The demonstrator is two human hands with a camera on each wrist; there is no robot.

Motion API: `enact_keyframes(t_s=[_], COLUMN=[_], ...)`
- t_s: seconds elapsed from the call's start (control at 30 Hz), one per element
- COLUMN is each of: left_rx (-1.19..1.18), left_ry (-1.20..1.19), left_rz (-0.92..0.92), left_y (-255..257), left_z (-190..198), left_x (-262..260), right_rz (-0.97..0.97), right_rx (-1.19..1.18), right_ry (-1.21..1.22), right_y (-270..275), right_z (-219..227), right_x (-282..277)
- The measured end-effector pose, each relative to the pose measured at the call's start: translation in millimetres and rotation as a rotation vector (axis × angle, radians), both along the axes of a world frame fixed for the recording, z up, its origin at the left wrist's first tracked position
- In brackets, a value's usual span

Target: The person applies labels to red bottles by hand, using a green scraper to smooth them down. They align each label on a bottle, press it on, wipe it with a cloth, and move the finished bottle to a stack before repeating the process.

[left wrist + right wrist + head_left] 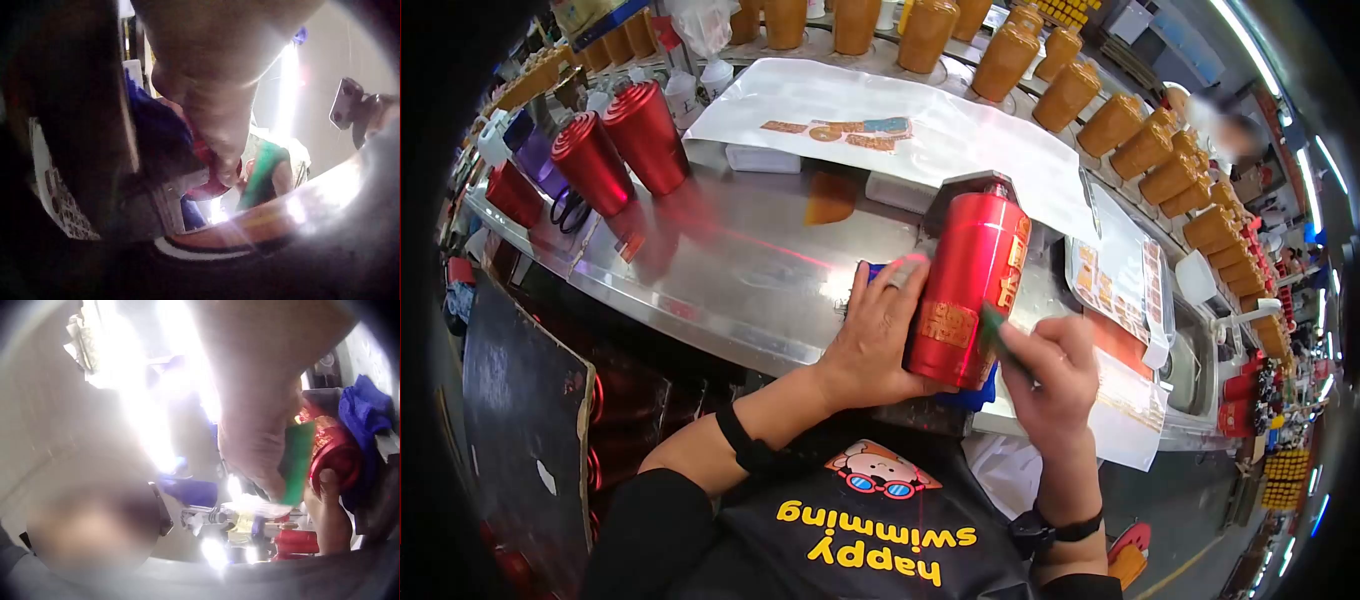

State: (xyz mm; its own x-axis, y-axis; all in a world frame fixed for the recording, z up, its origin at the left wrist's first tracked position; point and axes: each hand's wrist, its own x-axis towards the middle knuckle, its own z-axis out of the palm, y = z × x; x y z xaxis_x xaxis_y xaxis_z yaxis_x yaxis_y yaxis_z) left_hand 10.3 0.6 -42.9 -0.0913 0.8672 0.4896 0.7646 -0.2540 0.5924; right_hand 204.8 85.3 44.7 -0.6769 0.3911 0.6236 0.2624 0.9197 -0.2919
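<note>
A shiny red bottle (968, 270) with gold decals lies tilted over a blue cloth (978, 392) at the metal table's edge. From the left side, my left hand (874, 335) holds it, fingers along its side and thumb near its base. My right hand (1055, 385) grips a green flat tool (992, 335), whose edge is against the decals on the bottle's lower right side. In the right wrist view the green tool (299, 464) stands beside the red bottle (334, 456). The left wrist view shows the left hand (215, 106) on the bottle, mostly dark.
Red bottles (645, 138) stand at the left. A white sheet (960, 135) with gold decals lies behind the bottle, and a tray (1115, 280) of decal sheets at the right. Brown jars (1008, 62) line the curved conveyor beyond. A sink (1190, 365) is at the far right.
</note>
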Motion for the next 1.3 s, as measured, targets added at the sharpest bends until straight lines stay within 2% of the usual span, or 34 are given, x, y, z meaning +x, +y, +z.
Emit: enact_keyframes(t_s=[0.1, 0.13, 0.17, 0.23, 0.33, 0.43, 0.5, 0.57, 0.63, 0.67, 0.77, 0.8, 0.83, 0.9, 1.03, 1.07, 1.17, 1.2, 1.3], left_rx=[-0.013, -0.019, -0.003, 0.035, -0.017, -0.011, 0.007, 0.011, 0.027, 0.025, 0.03, 0.04, 0.053, 0.055, 0.047, 0.043, 0.043, 0.048, 0.055], left_ry=[0.103, 0.12, 0.124, 0.138, -0.007, 0.057, 0.111, 0.127, 0.109, 0.119, 0.144, 0.147, 0.148, 0.177, 0.198, 0.2, 0.208, 0.21, 0.213], left_rz=[0.022, 0.023, 0.025, 0.033, 0.02, 0.027, 0.042, 0.048, 0.047, 0.044, 0.064, 0.068, 0.072, 0.092, 0.09, 0.09, 0.09, 0.094, 0.103], left_y=[-2.3, -2.9, -3.8, -3.9, -1.0, -2.5, -0.7, -3.1, -2.1, -2.2, -3.6, -4.1, -3.7, -3.2, -4.1, -4.7, -5.0, -5.1, -4.4], left_z=[6.3, 13.4, 17.7, 24.1, 0.7, 12.9, 14.8, 16.1, 22.1, 22.1, 23.5, 26.9, 30.3, 34.8, 39.1, 38.9, 39.5, 39.3, 37.9], left_x=[-2.5, -3.5, -2.6, -1.8, 1.7, 4.4, 1.4, 2.2, 4.9, 5.4, 4.4, 5.6, 7.2, 9.1, 7.3, 8.7, 8.4, 9.4, 10.2], right_rz=[0.425, 0.396, 0.182, -0.03, 0.425, -0.05, 0.143, 0.438, 0.062, -0.036, 0.351, 0.288, 0.055, -0.19, -0.091, -0.069, 0.097, 0.014, -0.107], right_rx=[-0.413, -0.411, -0.267, -0.032, -0.376, -0.084, -0.043, -0.328, -0.046, 0.024, -0.288, -0.323, -0.325, -0.416, -0.186, -0.105, -0.302, -0.341, -0.04], right_ry=[-0.132, -0.103, -0.015, -0.037, -0.104, 0.037, -0.064, -0.079, 0.049, -0.015, -0.072, 0.007, 0.052, 0.085, -0.044, -0.183, -0.187, -0.131, -0.129], right_y=[-16.4, -15.1, -12.1, -5.6, -17.1, -10.8, -10.4, -17.5, -15.4, -7.8, -18.3, -20.6, -18.4, -12.8, -24.8, -29.6, -25.2, -24.2, -22.0], right_z=[22.5, 20.7, 10.4, 3.5, 21.8, 3.1, 1.7, 18.1, 8.8, 6.9, 17.1, 18.8, 17.2, 15.1, 21.2, 27.0, 34.9, 30.3, 18.9], right_x=[-0.4, 1.1, 1.2, 1.0, -3.3, 0.9, -0.3, -0.9, -2.4, 1.1, 1.1, -0.2, 2.4, -3.2, -21.6, -22.3, -21.9, -17.7, -18.0])
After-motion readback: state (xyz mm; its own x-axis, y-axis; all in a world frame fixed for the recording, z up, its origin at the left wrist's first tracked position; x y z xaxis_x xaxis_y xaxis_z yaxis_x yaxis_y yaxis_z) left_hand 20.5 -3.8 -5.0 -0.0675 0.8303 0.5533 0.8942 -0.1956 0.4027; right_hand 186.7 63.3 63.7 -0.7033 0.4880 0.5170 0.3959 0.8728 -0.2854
